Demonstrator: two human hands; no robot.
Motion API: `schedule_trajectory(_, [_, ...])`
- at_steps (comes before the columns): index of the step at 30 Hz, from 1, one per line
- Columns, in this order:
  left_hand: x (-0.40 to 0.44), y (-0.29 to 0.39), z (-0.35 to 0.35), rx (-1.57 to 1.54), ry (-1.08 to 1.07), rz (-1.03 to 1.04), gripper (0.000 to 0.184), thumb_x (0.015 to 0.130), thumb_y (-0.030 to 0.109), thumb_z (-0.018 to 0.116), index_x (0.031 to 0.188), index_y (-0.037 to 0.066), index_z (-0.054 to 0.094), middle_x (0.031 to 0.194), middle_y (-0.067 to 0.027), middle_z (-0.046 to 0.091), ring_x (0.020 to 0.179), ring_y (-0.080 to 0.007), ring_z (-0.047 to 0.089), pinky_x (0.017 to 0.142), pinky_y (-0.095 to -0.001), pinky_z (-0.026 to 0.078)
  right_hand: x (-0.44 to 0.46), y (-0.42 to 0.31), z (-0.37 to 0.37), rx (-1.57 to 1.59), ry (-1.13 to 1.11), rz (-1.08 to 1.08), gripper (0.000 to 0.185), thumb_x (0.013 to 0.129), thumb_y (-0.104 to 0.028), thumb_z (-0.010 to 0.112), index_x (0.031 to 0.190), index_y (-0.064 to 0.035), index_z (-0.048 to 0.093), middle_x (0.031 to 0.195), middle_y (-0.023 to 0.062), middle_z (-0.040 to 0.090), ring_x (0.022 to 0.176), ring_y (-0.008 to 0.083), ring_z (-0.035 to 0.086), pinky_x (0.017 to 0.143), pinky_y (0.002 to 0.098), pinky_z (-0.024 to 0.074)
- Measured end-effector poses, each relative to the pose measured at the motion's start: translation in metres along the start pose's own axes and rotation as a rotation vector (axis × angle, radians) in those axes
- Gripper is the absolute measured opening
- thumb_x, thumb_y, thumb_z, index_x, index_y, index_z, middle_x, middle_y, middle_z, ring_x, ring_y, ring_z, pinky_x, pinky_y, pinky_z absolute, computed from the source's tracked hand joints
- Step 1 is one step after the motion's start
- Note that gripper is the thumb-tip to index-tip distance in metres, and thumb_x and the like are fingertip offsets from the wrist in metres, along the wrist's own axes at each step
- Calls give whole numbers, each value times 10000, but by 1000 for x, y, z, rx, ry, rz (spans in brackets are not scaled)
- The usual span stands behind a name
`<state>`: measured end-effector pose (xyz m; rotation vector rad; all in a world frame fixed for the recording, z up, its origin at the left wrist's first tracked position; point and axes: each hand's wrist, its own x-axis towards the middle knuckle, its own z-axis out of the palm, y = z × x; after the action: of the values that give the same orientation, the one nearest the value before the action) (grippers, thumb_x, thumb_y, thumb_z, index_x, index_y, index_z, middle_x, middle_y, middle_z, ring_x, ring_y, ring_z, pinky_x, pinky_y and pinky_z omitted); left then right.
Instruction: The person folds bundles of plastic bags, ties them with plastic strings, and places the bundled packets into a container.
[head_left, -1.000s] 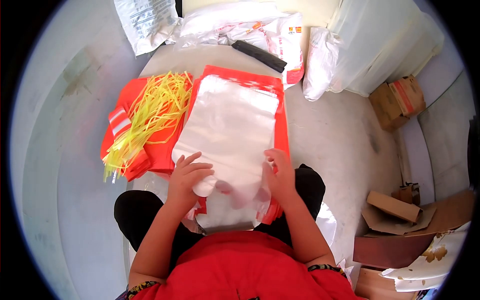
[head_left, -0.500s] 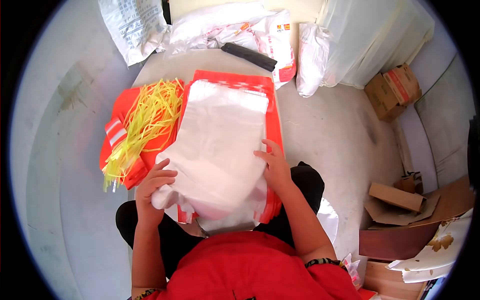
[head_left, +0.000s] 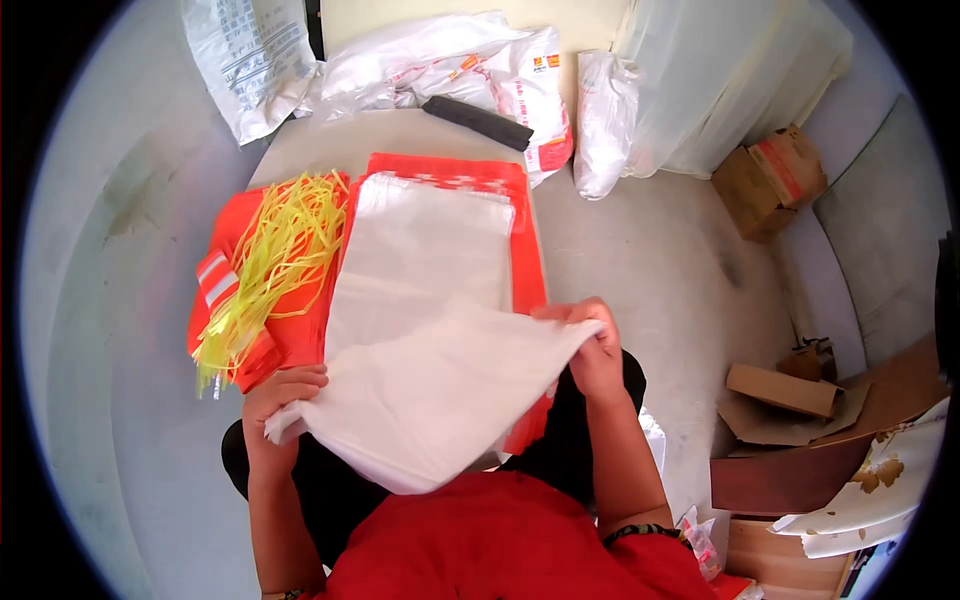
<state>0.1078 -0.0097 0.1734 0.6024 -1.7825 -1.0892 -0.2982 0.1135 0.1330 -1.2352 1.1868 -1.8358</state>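
Note:
A thin white plastic sheet or bag [head_left: 430, 400] stretches between my two hands, its near edge sagging over my lap. My left hand [head_left: 280, 400] is closed on its left corner. On the other side, my right hand [head_left: 594, 352] pinches the right corner and lifts it; those fingers are slightly blurred. Beneath lies a stack of similar white plastic [head_left: 430, 235] on orange-red mesh-like fabric [head_left: 525, 270]. To the left, a tangle of yellow strips [head_left: 280, 250] rests on folded orange fabric [head_left: 225, 235] with white reflective bands [head_left: 216, 280].
A long black wrapped bundle [head_left: 478, 122] lies at the table's far end, before white printed bags [head_left: 440, 60]. A rolled white package [head_left: 605, 125] stands beyond the table. Cardboard boxes [head_left: 768, 180] sit back right, with an open carton [head_left: 800, 410] nearer on the right.
My hands have drawn the white plastic toward my body. The right hand has gone from resting on its edge to gripping and raising a corner; the view has shifted slightly.

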Motion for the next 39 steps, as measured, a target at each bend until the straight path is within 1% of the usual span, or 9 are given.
schedule_trajectory(3, [-6,11,16,-21,-96,-54,176,877,99,702,999,-24,726,1082,-177,769,1012,-319,742,893,-383,579,-3,-50,3,32,105,-150,126,1015,-177,590,1024,-93,496,915,160,645,776,191,602,685,313,483])
schedule_trajectory(8, [-33,5,61,-205,-278,-243,205,924,129,709,1058,-22,738,1075,-154,777,988,-270,751,883,-353,580,-2,-141,10,-274,333,-278,50,1052,-69,524,1016,-38,509,791,80,629,531,99,555,527,230,455])
schedule_trajectory(13, [-63,-31,91,-41,-453,-366,178,978,72,620,1106,-25,699,997,-102,735,918,-226,721,868,-362,587,33,-156,34,-824,346,-262,54,1032,-39,549,1004,-28,594,714,58,623,560,132,606,536,280,475])
schedule_trajectory(17, [-72,-58,119,-554,-109,-798,301,1072,117,506,1345,-3,544,1266,-110,641,1097,-271,692,926,-404,594,109,-93,40,-1101,129,-261,92,1033,-87,571,1112,-53,604,708,73,625,570,161,623,559,341,494])
schedule_trajectory(23, [-54,-58,126,-773,154,-963,314,1119,215,463,1365,36,540,1299,-105,646,1229,-285,657,999,-401,541,189,9,103,-1190,-36,-30,258,1015,-134,587,1271,-99,584,1049,209,730,951,383,721,830,473,542])
schedule_trajectory(26, [-52,-62,121,-869,185,-1001,312,1131,250,441,1346,48,543,1315,-117,643,1256,-293,640,1028,-403,518,186,71,119,-974,53,-271,395,1007,-147,600,1396,-93,550,1326,230,635,1146,353,670,1002,431,509])
schedule_trajectory(27, [-52,-64,120,-909,187,-1014,310,1135,259,434,1336,52,546,1321,-122,641,1265,-296,634,1037,-403,511,178,73,123,-813,-64,-86,505,991,-165,629,1476,-92,509,1540,203,479,1305,352,577,1123,412,442])
schedule_trajectory(33, [-51,-60,120,-951,223,-1092,273,1144,280,394,1170,54,545,1335,-177,612,1332,-372,579,1072,-463,501,100,82,132,-1387,-420,-362,559,985,-325,652,1492,-130,520,1624,161,386,1511,378,324,1212,555,281])
schedule_trajectory(39, [-51,-57,121,-990,195,-1104,274,1145,311,384,1131,69,510,1382,-192,578,1372,-368,543,1102,-446,477,94,100,122,-1303,-573,-224,593,1015,-466,565,1513,-149,514,1662,161,332,1545,376,265,1249,578,187])
